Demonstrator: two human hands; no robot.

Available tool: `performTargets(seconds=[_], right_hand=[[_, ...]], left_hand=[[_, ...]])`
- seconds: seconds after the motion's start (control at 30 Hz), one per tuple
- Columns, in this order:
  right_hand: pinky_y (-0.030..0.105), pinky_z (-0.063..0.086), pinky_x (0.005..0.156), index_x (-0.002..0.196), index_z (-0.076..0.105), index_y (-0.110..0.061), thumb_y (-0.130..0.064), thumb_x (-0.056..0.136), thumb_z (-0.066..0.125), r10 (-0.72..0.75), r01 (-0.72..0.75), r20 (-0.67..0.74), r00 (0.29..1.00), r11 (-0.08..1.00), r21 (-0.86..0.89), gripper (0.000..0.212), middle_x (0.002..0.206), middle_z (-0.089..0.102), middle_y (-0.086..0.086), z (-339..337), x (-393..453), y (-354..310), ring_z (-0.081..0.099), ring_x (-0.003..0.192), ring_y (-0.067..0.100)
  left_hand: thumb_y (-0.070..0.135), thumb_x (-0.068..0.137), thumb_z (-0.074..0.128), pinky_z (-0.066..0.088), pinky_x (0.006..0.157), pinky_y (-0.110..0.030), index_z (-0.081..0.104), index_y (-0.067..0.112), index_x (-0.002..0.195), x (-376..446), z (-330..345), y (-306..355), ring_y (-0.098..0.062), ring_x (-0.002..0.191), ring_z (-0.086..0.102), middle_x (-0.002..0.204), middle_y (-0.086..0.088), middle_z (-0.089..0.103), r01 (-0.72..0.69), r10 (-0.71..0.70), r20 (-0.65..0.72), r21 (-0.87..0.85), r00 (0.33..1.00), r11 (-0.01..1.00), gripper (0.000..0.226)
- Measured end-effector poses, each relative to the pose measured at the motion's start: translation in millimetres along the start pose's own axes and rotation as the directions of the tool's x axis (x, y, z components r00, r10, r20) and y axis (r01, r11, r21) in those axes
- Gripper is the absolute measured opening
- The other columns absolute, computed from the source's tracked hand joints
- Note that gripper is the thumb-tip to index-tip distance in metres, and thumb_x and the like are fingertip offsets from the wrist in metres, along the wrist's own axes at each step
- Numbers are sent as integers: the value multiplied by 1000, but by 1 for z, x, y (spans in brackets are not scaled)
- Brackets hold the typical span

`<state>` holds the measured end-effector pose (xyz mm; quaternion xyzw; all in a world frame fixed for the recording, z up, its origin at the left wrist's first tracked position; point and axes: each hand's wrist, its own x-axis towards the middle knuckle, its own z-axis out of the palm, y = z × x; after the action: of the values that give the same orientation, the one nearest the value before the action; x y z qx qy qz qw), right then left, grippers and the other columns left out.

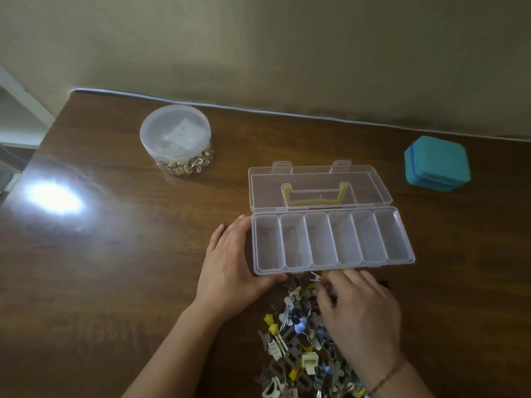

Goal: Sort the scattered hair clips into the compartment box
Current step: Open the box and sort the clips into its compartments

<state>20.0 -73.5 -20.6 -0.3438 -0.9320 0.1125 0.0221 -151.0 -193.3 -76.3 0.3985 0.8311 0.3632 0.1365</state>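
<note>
Both forearms are showing bare, no sleeves reaching them. The right wrist (386, 376), lower right of the frame, is wearing a thin cord bracelet (388, 374).

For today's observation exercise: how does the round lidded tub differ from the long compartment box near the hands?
The round tub is shut under its lid; the compartment box lies open with its lid folded back. The round tub holds gold-coloured trinkets; the compartment box has six empty sections. The tub stands apart; the left hand touches the box. Both are clear plastic.

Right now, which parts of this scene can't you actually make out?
Head view only:
- Right hand covers its fingertips; any pinched clip is hidden.
- Pile of hair clips is cut off by the bottom edge.
- Round tub: frosted lid blurs its contents.
- Teal case is closed.
- Glare whitens the table.
</note>
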Motion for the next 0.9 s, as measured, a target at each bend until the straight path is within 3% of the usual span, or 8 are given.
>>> performTargets(seconds=[0.13, 0.23, 0.3, 0.4, 0.47, 0.73, 0.83, 0.9], right_hand=[[12, 16, 46, 89, 77, -25, -26, 69, 81, 24, -24, -24, 999, 1000, -19, 21, 66, 66, -11, 8, -3, 1, 58, 54, 12], [16, 20, 49, 110, 69, -38, -37, 78, 74, -12, 16, 111, 994, 999, -42, 32, 86, 69, -16, 0, 1, -3, 65, 74, 9], [18, 29, 57, 124, 55, -45, -46, 89, 59, -51, 56, 121, 991, 998, -41, 36, 106, 65, -21, 3, 4, 1, 61, 95, 3], [20, 35, 44, 90, 73, -38, -32, 60, 88, -74, 73, 130, 989, 997, 13, 34, 71, 68, -15, 6, 4, 11, 65, 61, 12], [18, 42, 41, 82, 74, -35, -22, 65, 84, -114, 111, 34, 993, 991, 80, 24, 64, 65, -12, 15, -1, 19, 60, 51, 15], [13, 46, 57, 91, 65, -37, -35, 88, 54, -287, 316, -136, 948, 888, 334, 12, 97, 60, -20, 8, 1, 18, 59, 57, -1], [9, 45, 63, 114, 66, -22, -26, 87, 61, -397, 364, 54, 916, 881, 304, 27, 59, 66, -17, 3, 34, -9, 57, 57, -13], [14, 50, 52, 104, 60, -41, -38, 79, 65, -290, 334, -167, 942, 850, 408, 26, 69, 66, -20, -8, 46, -28, 60, 63, -3]], left_hand=[[72, 63, 77, 10, 124, -27, 32, 41, 145, -2, 2, -2, 14, 133, 36, 140, 32, 42, -27, 27, -30, 7, 999, 1000, 99], [74, 62, 75, 9, 122, -22, 25, 48, 143, 1, 1, -2, 24, 128, 31, 135, 42, 36, -57, 57, -15, 19, 998, 998, 99], [78, 61, 72, 20, 121, -32, 30, 43, 145, 4, -1, -6, 13, 132, 36, 139, 34, 40, -81, 80, 10, 66, 997, 995, 100], [85, 59, 65, 29, 114, -41, 39, 33, 146, 10, -2, -11, -7, 135, 41, 139, 19, 50, -120, 114, 45, 183, 992, 976, 104], [86, 59, 63, 26, 113, -39, 40, 31, 145, 12, -1, -13, -7, 134, 37, 136, 20, 48, -124, 116, 51, 214, 992, 969, 105], [88, 60, 64, 27, 116, -36, 38, 38, 145, 8, 0, -17, 5, 136, 31, 141, 25, 47, -162, 157, 40, 194, 987, 967, 102], [85, 59, 69, 29, 116, -40, 40, 37, 144, 7, 0, -16, 1, 138, 34, 141, 26, 48, -169, 166, 33, 194, 986, 966, 102], [85, 59, 70, 30, 115, -40, 40, 37, 144, 6, 0, -15, 1, 137, 36, 140, 26, 48, -171, 170, 25, 190, 985, 967, 102]])
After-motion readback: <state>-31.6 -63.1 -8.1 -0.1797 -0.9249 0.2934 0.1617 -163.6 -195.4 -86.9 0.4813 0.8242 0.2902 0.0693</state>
